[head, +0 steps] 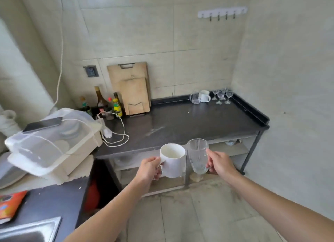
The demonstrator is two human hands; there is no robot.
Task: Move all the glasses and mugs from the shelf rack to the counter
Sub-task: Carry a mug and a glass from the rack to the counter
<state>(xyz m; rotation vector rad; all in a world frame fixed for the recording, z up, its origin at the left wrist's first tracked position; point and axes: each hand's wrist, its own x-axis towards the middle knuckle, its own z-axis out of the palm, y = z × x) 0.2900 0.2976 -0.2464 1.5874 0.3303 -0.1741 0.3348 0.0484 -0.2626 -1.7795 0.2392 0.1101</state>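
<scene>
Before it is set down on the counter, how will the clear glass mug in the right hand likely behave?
The clear glass mug looks rigid and probably fragile, being thin ribbed glass. It narrows toward its base, so it may tip easily if nudged on the counter. The right hand holds only its handle, so it could swing slightly.

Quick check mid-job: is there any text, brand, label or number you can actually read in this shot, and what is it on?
None can be read.
Yellow label on the sauce bottle: print blurred.
Orange packet by the sink: print blurred.
White mug in the left hand: plain.
Glass mug in the right hand: unmarked.
</scene>
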